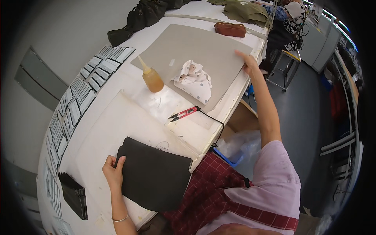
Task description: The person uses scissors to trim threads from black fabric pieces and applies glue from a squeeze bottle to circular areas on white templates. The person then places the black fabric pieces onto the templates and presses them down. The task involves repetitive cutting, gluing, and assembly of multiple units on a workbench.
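My left hand [113, 172] is closed on the left edge of a stack of black fabric pieces [156, 176], the thumb lying on top. The stack rests at the table's near edge, beside my lap. Farther off, my right arm stretches out to a large grey board [199, 43]. My right hand [247, 62] grips that board's right edge; some of its fingers are hidden. On the board lies a crumpled white dotted cloth [194, 83]. A bottle of amber liquid [153, 80] with a pointed nozzle stands by the board's near-left edge.
Red-handled thread snips [184, 113] on a black cord lie mid-table. A brown pouch [230, 29] sits beyond the board. Bundled black-edged white strips [84, 88] line the left side, near a black fabric stack [73, 195]. A blue bin [231, 157] is below the table edge.
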{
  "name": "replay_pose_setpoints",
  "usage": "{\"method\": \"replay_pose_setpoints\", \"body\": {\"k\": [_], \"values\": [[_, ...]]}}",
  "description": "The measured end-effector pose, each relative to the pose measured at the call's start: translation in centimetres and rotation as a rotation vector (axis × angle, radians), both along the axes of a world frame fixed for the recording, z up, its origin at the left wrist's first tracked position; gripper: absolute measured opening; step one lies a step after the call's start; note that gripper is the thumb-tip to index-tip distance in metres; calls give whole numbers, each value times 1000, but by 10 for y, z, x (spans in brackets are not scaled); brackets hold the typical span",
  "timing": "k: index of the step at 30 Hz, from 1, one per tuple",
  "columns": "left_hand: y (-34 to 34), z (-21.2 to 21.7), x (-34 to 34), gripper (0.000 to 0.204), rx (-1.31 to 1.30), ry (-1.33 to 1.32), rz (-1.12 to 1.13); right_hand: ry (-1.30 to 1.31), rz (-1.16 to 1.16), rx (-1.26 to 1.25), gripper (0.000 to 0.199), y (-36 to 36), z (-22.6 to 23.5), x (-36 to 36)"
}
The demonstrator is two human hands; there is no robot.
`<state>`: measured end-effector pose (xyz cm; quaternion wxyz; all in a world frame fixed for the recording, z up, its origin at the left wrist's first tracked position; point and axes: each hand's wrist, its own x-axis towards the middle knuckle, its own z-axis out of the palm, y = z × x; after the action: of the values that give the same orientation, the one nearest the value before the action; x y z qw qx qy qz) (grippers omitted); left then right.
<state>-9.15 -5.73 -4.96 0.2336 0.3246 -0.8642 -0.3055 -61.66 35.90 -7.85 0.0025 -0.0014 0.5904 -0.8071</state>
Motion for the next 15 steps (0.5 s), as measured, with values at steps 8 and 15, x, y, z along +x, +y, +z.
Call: {"method": "replay_pose_setpoints", "body": {"k": [8, 15], "values": [[8, 1, -5, 46, -75, 7, -5, 996, -591, 691, 25, -30, 60, -3], [14, 7, -8, 42, -125, -76, 16, 1599, -870, 578, 27, -27, 194, -21]]}}
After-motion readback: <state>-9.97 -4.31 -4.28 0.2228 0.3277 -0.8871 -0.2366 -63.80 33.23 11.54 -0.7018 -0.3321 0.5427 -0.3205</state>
